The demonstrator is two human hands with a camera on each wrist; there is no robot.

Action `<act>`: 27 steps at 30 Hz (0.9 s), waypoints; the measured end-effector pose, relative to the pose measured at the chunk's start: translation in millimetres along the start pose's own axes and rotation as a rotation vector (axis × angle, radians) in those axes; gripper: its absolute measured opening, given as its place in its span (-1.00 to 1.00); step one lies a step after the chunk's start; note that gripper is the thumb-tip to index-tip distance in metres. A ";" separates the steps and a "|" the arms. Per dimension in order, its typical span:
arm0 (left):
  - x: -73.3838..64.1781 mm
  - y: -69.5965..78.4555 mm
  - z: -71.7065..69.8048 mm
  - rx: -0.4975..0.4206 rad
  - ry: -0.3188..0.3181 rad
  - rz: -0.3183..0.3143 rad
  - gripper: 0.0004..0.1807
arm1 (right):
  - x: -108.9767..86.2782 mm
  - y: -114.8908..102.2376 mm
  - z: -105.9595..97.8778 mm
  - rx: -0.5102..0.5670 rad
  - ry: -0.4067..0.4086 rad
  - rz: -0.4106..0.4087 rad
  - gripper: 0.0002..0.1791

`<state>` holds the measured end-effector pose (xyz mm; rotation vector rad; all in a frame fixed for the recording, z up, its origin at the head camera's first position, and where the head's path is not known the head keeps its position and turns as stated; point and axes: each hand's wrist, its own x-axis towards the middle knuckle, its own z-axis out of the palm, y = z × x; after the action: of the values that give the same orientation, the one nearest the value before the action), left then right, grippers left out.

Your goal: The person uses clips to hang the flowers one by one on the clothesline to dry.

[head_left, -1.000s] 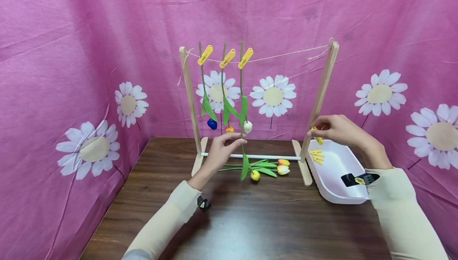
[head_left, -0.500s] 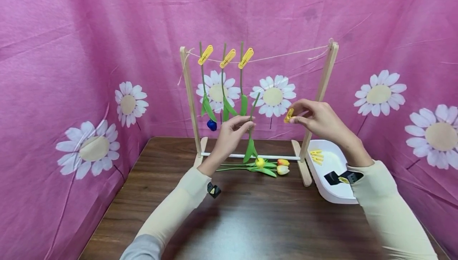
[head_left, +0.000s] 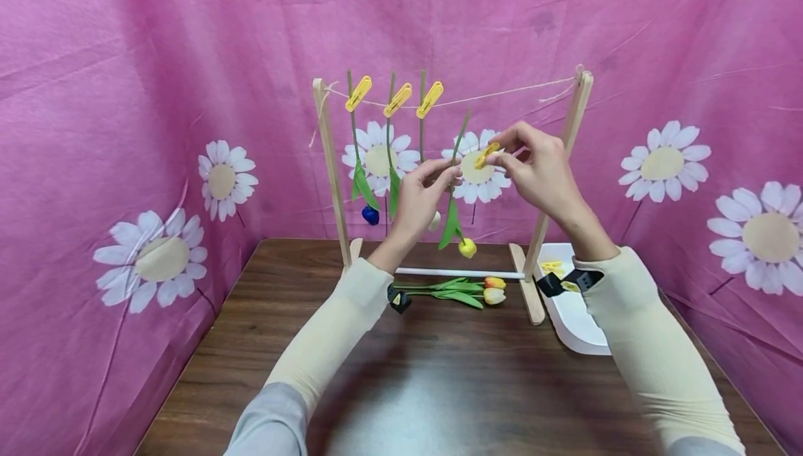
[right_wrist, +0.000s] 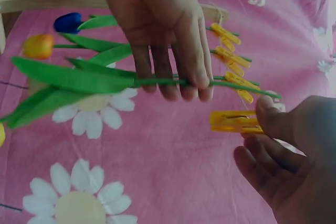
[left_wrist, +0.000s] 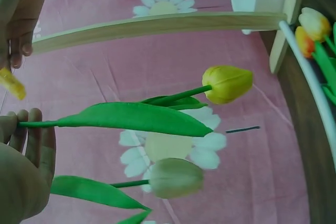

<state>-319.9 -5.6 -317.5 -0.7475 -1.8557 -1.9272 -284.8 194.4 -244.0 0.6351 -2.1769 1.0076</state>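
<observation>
My left hand (head_left: 419,203) pinches the stem of a yellow tulip (head_left: 467,247), which hangs flower down below the string (head_left: 502,93). Just to its right, my right hand (head_left: 541,166) holds a yellow clothespin (head_left: 486,155) between thumb and fingers; in the right wrist view the clothespin (right_wrist: 236,121) is apart from the stem. Left of my hands, three tulips hang head down from the string by yellow clothespins (head_left: 429,100). One flower is blue (head_left: 370,215), one white (head_left: 435,221); the orange one (right_wrist: 38,46) is hidden behind my left hand in the head view.
A wooden frame (head_left: 567,142) with a white bottom bar (head_left: 464,274) carries the string. Orange and white tulips (head_left: 494,295) lie on the brown table (head_left: 401,386) behind the bar. At right stands a white tub (head_left: 580,334) with yellow clothespins (head_left: 552,268), partly behind my right forearm.
My left hand has raised the yellow tulip off the table area and moved right. My right hand has brought a clothespin from over the tub up and left, close to the tulip's stem.
</observation>
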 end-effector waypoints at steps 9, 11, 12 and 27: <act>29.1 10.7 9.3 0.013 0.079 -0.015 -0.70 | 39.9 -11.0 2.1 0.203 0.154 0.074 -0.88; 33.5 12.7 10.6 0.019 0.095 -0.007 -0.71 | 48.0 -12.2 2.3 0.249 0.172 0.090 -0.94; 35.5 13.6 11.1 0.024 0.103 -0.002 -0.72 | 52.0 -13.1 2.5 0.278 0.180 0.101 -0.94; 48.9 25.7 16.4 0.128 0.199 -0.016 -0.75 | 94.8 -25.1 9.4 0.501 0.207 0.207 -0.77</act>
<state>-341.5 13.8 -267.7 -0.4840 -1.8461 -1.7995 -335.5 157.7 -168.0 0.5002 -1.8405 1.6782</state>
